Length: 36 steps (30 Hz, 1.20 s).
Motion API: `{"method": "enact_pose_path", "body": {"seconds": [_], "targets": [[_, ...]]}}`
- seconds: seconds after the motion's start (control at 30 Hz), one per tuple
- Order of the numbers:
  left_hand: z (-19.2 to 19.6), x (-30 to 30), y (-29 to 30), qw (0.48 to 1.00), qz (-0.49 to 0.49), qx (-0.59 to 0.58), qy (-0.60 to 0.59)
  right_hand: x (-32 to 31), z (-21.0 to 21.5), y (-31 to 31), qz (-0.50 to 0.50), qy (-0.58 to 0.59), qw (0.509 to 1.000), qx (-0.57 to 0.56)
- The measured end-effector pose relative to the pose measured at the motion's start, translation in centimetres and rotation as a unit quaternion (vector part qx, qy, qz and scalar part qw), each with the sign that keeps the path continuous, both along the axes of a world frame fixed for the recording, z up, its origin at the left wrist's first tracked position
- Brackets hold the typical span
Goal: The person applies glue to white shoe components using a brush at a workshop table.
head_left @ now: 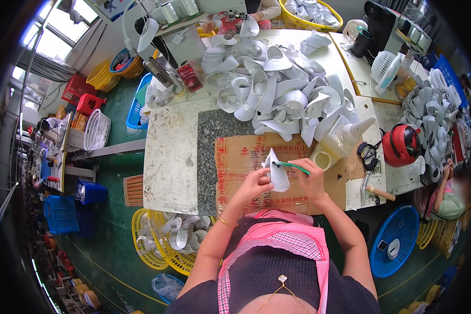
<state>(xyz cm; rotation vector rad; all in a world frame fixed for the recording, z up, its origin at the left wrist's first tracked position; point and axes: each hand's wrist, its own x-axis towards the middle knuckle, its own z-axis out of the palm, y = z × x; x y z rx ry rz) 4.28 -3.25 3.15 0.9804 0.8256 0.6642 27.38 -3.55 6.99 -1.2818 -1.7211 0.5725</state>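
Note:
My left hand (254, 187) grips a white shoe upper (279, 180) by its left edge, its pointed end up. In my right hand (313, 181) is a thin green-handled brush (295, 166). The brush's dark tip rests against the upper's face. Both hands are over a flattened cardboard sheet (232, 175) with red print. Beside my right hand lies a translucent plastic bottle (336, 140) with a cone-shaped end and a round opening facing me. A large heap of white shoe uppers (285, 102) covers the table just beyond the cardboard.
A red round container (401, 145), black-handled scissors (369, 156) and a wooden-handled hammer (380, 193) are on the right. Yellow baskets (167, 246) of white pieces stand below the left edge. A blue basin (395, 240) is at lower right. Other people sit across and at far right.

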Motion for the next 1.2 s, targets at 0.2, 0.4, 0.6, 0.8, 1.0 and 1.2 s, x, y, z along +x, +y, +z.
{"method": "enact_pose_path", "body": {"seconds": [0.2, 0.4, 0.6, 0.8, 1.0, 1.2], "targets": [[-2.0, -0.2, -0.2, 0.997, -0.002, -0.047, 0.054, 0.0, 0.3, 0.2, -0.056, 0.068, 0.995, -0.054], [3.4, 1.2, 0.3, 0.965, 0.164, -0.14, -0.152, -0.1, 4.3, -1.9, -0.034, 0.06, 0.996, -0.052], [4.0, 1.7, -0.3, 0.985, 0.135, -0.018, -0.105, -0.4, 5.2, -0.6, -0.059, 0.043, 0.997, -0.025], [3.7, 1.8, -0.9, 0.987, 0.153, -0.032, -0.046, -0.4, 6.9, 0.0, -0.082, 0.056, 0.995, 0.01], [4.8, 2.2, -1.3, 0.987, 0.162, 0.016, -0.004, 0.2, 5.5, 0.9, -0.127, -0.006, 0.992, -0.015], [5.0, 2.4, -1.0, 0.978, 0.195, -0.042, -0.054, 0.3, 5.7, -0.1, -0.051, 0.076, 0.995, 0.042]]}}
